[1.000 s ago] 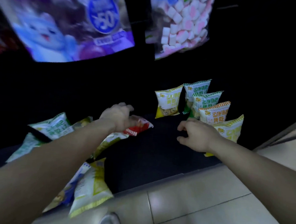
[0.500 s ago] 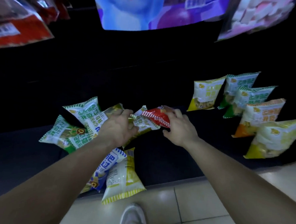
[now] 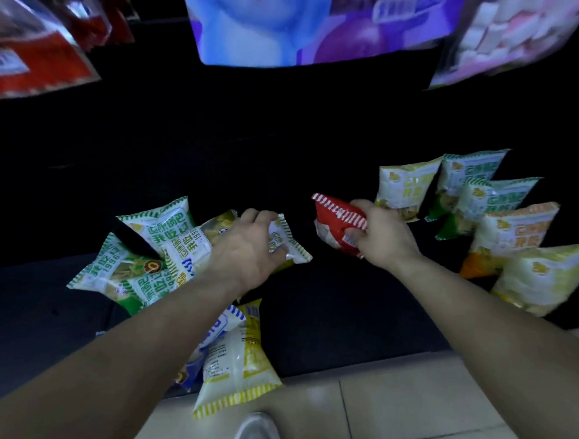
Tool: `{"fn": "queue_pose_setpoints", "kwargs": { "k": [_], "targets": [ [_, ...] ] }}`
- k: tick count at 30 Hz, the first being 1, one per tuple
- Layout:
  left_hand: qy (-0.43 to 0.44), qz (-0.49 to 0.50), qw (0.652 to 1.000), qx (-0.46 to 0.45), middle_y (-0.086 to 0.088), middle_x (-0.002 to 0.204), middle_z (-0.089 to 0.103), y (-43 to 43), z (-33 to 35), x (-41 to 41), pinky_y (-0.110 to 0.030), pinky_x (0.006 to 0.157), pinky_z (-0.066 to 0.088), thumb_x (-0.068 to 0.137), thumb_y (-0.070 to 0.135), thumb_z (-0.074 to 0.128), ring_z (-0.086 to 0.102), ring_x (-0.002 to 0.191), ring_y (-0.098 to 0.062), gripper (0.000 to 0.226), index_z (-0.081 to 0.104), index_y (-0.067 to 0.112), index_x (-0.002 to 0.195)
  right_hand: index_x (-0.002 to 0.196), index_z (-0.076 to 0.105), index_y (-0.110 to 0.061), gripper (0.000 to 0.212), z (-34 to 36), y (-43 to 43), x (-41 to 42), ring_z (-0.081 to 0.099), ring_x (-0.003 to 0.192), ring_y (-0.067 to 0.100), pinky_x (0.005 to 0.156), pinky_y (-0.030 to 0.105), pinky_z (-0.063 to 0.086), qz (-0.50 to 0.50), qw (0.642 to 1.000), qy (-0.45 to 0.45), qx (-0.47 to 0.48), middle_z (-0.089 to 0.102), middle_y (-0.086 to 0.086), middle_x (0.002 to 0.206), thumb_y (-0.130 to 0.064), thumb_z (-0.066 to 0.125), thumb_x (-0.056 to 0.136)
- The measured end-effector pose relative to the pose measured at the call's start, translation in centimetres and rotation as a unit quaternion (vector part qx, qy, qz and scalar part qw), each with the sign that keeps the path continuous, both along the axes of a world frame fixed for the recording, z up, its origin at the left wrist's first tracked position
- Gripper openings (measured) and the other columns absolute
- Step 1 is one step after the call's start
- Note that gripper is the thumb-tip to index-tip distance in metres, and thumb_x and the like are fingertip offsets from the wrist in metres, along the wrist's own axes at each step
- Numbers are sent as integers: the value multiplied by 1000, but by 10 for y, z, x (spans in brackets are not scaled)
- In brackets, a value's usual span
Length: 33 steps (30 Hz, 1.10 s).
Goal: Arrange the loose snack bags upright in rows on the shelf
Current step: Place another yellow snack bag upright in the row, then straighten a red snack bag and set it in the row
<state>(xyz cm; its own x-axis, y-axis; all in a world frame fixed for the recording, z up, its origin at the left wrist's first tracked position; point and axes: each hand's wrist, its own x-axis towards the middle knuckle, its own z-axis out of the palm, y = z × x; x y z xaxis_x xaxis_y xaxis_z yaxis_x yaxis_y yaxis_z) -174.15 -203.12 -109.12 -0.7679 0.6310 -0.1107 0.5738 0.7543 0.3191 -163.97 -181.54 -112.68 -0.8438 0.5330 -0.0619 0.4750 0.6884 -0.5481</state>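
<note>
A person's right hand held a red snack bag clenched in its grip, lifted above the dark shelf between a loose pile on the left and standing bags on the right. The left hand grasped a green-and-white bag at the pile's edge. Five bags stood upright in two rows at far right. A yellow bag lay flat at the near edge. The step appeared to be carrying bags over; next, the red bag would need setting upright beside the rows.
</note>
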Motion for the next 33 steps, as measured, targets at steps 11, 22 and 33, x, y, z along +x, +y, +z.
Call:
{"fn": "queue_pose_setpoints", "kwargs": {
  "k": [11, 22, 33],
  "targets": [
    [-127, -105, 977, 132, 9, 127, 58, 29, 122, 95, -24, 99, 42, 70, 51, 84, 55, 116, -9, 84, 48, 25, 142, 130, 61, -16, 47, 165, 12, 184, 73, 97, 14, 94, 45, 56, -43, 964, 71, -251, 75, -2, 107, -21, 78, 86],
    [-345, -201, 896, 195, 7, 114, 72, 34, 132, 176, -36, 97, 53, 69, 22, 90, 68, 105, -7, 66, 57, 24, 126, 116, 64, -27, 34, 198, -15, 248, 73, 93, 15, 78, 39, 62, -31, 946, 112, -302, 73, -3, 105, -20, 77, 86],
    [-214, 30, 924, 315, 10, 100, 71, 73, 121, 179, -37, 80, 60, 56, 58, 87, 70, 87, -6, 74, 55, 25, 113, 117, 60, -28, 30, 170, -7, 227, 66, 78, 8, 74, 30, 54, -49, 984, 144, -89, 64, -12, 102, -32, 71, 89]
  ]
}}
